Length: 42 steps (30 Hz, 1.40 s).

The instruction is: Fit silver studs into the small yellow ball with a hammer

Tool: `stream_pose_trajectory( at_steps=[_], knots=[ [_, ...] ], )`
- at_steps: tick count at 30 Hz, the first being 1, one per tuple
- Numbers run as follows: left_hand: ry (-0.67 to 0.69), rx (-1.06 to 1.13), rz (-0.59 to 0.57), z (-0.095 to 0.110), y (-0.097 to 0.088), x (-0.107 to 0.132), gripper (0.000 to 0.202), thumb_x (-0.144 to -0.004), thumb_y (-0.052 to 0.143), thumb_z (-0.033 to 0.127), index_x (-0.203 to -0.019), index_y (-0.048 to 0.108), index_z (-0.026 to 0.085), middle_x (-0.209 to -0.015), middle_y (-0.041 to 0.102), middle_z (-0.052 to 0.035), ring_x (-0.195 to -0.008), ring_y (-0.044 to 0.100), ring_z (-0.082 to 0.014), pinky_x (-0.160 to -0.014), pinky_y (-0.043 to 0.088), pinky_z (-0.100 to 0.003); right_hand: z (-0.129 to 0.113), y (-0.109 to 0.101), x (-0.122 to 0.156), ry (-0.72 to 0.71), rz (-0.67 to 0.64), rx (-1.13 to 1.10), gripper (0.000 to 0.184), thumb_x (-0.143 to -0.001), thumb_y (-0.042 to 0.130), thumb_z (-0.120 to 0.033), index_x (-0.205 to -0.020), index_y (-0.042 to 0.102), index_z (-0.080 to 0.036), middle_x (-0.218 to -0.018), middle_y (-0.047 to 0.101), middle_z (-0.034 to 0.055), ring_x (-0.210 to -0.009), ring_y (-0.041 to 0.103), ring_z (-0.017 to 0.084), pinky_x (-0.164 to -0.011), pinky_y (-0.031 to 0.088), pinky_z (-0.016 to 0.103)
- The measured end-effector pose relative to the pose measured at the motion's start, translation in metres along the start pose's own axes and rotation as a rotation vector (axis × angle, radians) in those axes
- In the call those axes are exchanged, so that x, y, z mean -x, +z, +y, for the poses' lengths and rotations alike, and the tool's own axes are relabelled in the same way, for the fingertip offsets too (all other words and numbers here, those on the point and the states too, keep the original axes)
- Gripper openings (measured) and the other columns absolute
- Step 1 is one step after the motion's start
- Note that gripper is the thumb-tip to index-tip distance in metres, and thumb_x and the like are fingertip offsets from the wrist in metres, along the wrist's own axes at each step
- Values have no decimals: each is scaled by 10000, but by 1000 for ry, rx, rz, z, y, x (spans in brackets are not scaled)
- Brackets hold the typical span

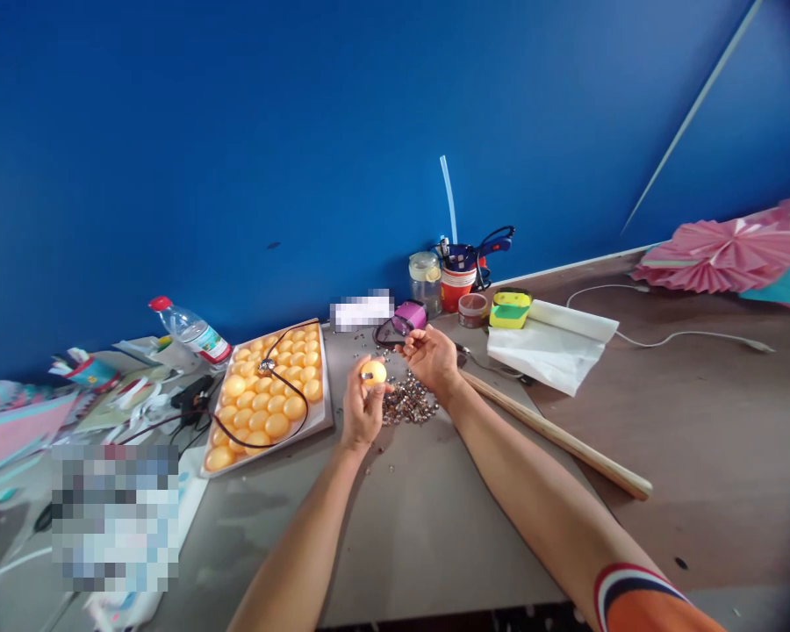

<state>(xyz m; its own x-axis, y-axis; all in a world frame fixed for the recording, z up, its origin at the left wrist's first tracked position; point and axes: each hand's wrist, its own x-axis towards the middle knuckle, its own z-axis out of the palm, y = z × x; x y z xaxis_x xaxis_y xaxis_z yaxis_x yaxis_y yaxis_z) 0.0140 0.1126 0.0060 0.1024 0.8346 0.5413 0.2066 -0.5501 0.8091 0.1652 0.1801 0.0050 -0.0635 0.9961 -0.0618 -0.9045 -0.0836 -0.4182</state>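
One yellow ball (377, 372) is sitting clasped in the left hand (362, 417) at frame centre, the right hand (435, 360) hovering to its right, fingers curled, grip unclear, shiny beads (410, 405) lying below.

Left forearm (303, 535) bare, angled up and slightly right from bottom edge; left hand (362, 408) upright, fingers and thumb curled in a grip. Right forearm (520, 483) bare, running up-left from lower right; right hand (431, 360) turned partly palm up, fingers bent, pointing left; fingertip contact unclear. Hands near each other, not touching.
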Motion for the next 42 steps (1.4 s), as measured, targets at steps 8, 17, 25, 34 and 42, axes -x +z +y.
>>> stream_pose_trajectory(
  at_steps=[8,17,25,34,42],
  knots=[
    [30,-46,2,5,-1,5,422,-865,449,423,-1200,386,175,-1092,580,-137,-658,628,-115,-710,510,-287,-4,0,4,7,9,-21,230,-756,481,-349,-608,565,-195,-531,561,0,-461,470,120,-724,488,381],
    [14,-69,106,-1,-1,7,474,-752,584,501,-1072,472,171,-1022,568,-121,-912,591,-211,-791,484,-331,-1,-1,11,5,4,-8,270,-763,491,-386,-592,565,-191,-535,558,3,-467,474,117,-729,483,378],
    [99,-110,90,4,-2,7,440,-756,600,463,-1057,458,175,-1004,548,-103,-921,573,-199,-798,469,-312,1,2,16,20,-1,27,285,-769,482,-397,-582,560,-196,-531,553,6,-470,462,121,-730,479,381],
    [64,-157,120,-4,-1,6,470,-752,625,412,-1106,441,165,-1016,547,-118,-897,574,-190,-786,488,-311,3,0,15,26,-20,50,235,-756,480,-357,-610,567,-194,-547,558,8,-484,477,124,-739,475,380],
    [120,-345,199,-14,-3,0,364,-789,575,248,-1125,465,158,-1033,571,-127,-964,564,-218,-860,464,-380,3,-7,11,0,-27,116,217,-730,510,-373,-609,567,-201,-556,563,4,-477,491,131,-738,476,387]
  ],
)
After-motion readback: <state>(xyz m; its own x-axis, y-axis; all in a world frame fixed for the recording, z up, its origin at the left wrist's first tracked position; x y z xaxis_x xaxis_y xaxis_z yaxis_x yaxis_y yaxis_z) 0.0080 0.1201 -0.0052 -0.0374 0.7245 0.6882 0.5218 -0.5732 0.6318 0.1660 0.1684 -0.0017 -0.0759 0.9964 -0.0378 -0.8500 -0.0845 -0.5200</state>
